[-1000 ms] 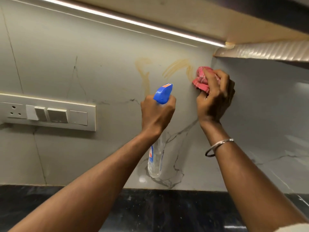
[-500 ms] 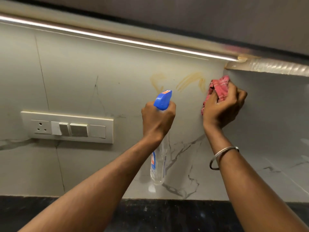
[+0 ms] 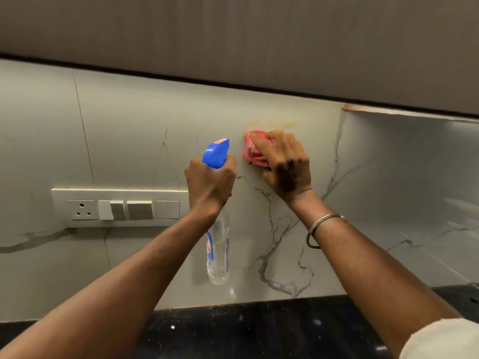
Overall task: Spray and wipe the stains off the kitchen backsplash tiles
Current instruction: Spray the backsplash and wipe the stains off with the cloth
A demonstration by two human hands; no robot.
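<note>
My left hand grips the neck of a clear spray bottle with a blue trigger head, held upright in front of the grey marble backsplash. Just to its right, my right hand presses a bunched pink cloth flat against the tiles. A faint yellowish stain smears the tile just above the cloth. What lies under the cloth is hidden.
A white switch plate with a socket and several switches sits on the wall left of the bottle. A dark wall cabinet overhangs the backsplash. A black speckled counter runs below. The backsplash turns a corner at the right.
My right hand has swept the cloth leftward over the stained patch, and the yellow streaks look much fainter. The view has tilted up. My left hand still holds the bottle.
</note>
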